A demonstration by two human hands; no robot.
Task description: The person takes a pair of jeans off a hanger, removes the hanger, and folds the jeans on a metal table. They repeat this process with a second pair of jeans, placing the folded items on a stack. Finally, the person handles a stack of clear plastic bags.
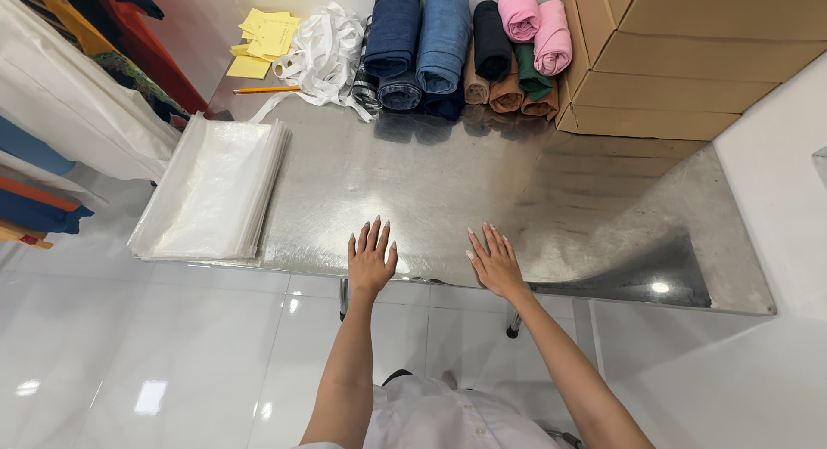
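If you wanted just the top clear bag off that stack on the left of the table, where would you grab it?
Probably at the near right corner of the stack of plastic bags. The sheet edges fan out there, toward the left hand, so one layer could be pinched and peeled up from the right. The table beside it is bare.

Cardboard boxes [689, 61] & hanging clothes [52, 113] cut off

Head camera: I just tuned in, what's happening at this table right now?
A person rests both hands flat, fingers spread, on the near edge of a steel table: left hand, right hand. Neither holds anything. A stack of clear plastic bags lies to the left. Along the far edge sit rolled jeans, pink rolls, white strips, yellow notes, a pencil, and cardboard boxes.
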